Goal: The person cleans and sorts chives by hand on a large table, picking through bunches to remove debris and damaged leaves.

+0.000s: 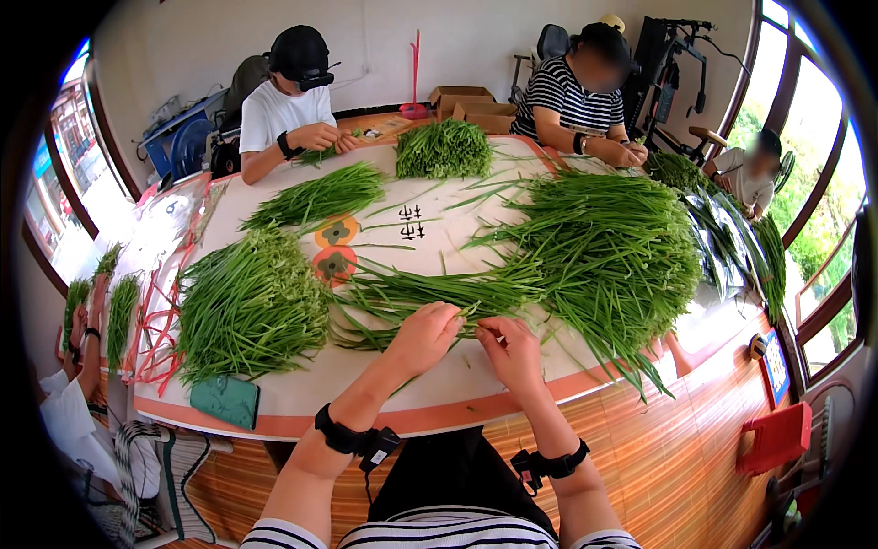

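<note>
Along the table's (448,395) front edge, the left hand (432,333) is pinching a green stalk (467,312); loose stalks (425,291) are lying toward the table's middle. Whether the curled right hand (508,346) is gripping anything, I can't tell. Light fingertip pressure should be sparing stalks from bruising.

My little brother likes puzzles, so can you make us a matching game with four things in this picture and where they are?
1. Teal case
2. Red plastic stool
3. Cardboard boxes
4. Biggest heap of green stalks

A. Behind the table, by the back wall
B. Above and to the right of the right hand
C. On the table's near edge, at the left
D. Off the table, at the picture's lower right

Pairs: 1-C, 2-D, 3-A, 4-B
</note>
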`<state>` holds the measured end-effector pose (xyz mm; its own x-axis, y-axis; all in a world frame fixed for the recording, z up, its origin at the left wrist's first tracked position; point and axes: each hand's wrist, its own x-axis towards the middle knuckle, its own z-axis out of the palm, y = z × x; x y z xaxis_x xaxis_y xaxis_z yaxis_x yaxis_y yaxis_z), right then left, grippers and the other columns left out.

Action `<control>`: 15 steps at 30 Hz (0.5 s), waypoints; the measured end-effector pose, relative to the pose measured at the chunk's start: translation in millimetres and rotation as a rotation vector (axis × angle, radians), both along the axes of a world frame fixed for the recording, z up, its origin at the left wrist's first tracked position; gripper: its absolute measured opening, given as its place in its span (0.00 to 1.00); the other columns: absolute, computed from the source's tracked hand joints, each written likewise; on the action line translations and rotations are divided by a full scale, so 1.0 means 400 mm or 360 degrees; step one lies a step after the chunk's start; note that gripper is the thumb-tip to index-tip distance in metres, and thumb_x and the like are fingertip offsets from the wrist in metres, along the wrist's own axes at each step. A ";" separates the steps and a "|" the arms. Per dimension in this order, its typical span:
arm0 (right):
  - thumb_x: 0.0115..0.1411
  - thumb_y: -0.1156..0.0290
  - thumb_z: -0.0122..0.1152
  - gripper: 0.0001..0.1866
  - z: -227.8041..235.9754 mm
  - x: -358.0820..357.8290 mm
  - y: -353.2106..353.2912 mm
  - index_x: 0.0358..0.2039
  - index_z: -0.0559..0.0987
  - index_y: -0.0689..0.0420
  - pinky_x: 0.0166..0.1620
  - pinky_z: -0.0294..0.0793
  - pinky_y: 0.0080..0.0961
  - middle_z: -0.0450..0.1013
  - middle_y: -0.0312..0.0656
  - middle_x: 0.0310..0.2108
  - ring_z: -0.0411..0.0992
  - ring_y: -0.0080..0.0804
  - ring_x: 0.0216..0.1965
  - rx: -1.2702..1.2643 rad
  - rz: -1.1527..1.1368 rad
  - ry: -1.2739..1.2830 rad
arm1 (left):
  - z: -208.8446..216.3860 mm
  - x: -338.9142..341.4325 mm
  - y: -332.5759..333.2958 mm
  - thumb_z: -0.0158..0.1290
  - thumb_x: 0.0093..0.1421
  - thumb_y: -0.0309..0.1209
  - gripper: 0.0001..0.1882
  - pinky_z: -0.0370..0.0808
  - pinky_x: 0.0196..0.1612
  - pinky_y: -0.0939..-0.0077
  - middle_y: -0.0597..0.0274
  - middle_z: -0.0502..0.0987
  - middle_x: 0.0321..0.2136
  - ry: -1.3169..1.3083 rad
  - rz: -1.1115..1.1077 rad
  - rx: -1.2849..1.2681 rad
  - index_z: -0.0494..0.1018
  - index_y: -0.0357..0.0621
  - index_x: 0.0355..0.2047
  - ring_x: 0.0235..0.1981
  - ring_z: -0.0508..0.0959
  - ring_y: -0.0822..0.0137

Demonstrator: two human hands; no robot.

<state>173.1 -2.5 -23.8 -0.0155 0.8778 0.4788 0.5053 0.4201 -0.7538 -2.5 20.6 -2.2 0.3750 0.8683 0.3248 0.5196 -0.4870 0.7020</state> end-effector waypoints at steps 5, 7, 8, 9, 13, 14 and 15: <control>0.52 0.74 0.63 0.06 0.013 -0.001 -0.001 0.32 0.79 0.59 0.28 0.71 0.24 0.75 0.41 0.25 0.70 0.32 0.28 -0.0020 0.0038 0.0051 | 0.002 0.001 -0.001 0.45 0.62 0.33 0.11 0.70 0.41 0.62 0.49 0.73 0.33 0.0044 -0.0008 -0.0087 0.71 0.37 0.38 0.38 0.73 0.49; 0.53 0.74 0.63 0.05 0.014 -0.006 -0.001 0.31 0.79 0.59 0.28 0.71 0.24 0.74 0.41 0.25 0.70 0.32 0.27 0.0063 0.0044 0.0023 | 0.000 0.000 -0.001 0.45 0.62 0.33 0.12 0.70 0.40 0.62 0.50 0.73 0.33 0.0034 -0.0025 -0.0084 0.71 0.37 0.38 0.37 0.73 0.49; 0.53 0.73 0.63 0.05 0.016 -0.007 0.000 0.31 0.79 0.59 0.28 0.70 0.23 0.74 0.41 0.25 0.70 0.32 0.27 0.0103 0.0047 0.0008 | 0.001 0.000 0.000 0.45 0.62 0.33 0.12 0.70 0.39 0.63 0.50 0.73 0.33 0.0028 -0.0034 -0.0083 0.71 0.37 0.38 0.37 0.74 0.49; 0.53 0.74 0.63 0.05 0.016 -0.007 0.001 0.31 0.79 0.59 0.28 0.71 0.25 0.74 0.41 0.25 0.70 0.34 0.27 0.0091 0.0042 0.0012 | 0.002 -0.001 -0.001 0.45 0.62 0.33 0.12 0.70 0.39 0.63 0.50 0.73 0.33 0.0013 -0.0046 -0.0093 0.71 0.37 0.38 0.36 0.74 0.48; 0.52 0.76 0.61 0.04 0.011 -0.005 0.005 0.30 0.78 0.59 0.29 0.71 0.28 0.75 0.42 0.26 0.70 0.38 0.29 0.0047 0.0022 0.0029 | 0.003 0.000 -0.001 0.46 0.61 0.33 0.12 0.71 0.37 0.64 0.49 0.73 0.32 -0.0044 -0.0075 -0.0141 0.70 0.37 0.39 0.34 0.74 0.48; 0.52 0.76 0.61 0.04 0.009 -0.003 0.006 0.30 0.78 0.59 0.28 0.71 0.28 0.75 0.41 0.26 0.70 0.38 0.29 0.0037 0.0017 0.0033 | 0.003 0.001 0.000 0.46 0.61 0.33 0.12 0.71 0.37 0.65 0.48 0.73 0.32 -0.0057 -0.0079 -0.0155 0.70 0.37 0.39 0.34 0.74 0.48; 0.52 0.76 0.62 0.04 0.014 -0.004 0.001 0.30 0.78 0.59 0.29 0.71 0.28 0.75 0.42 0.26 0.70 0.38 0.29 0.0013 0.0034 0.0066 | 0.002 0.003 0.000 0.46 0.61 0.33 0.12 0.71 0.36 0.65 0.48 0.73 0.31 -0.0072 -0.0063 -0.0155 0.70 0.37 0.39 0.34 0.74 0.48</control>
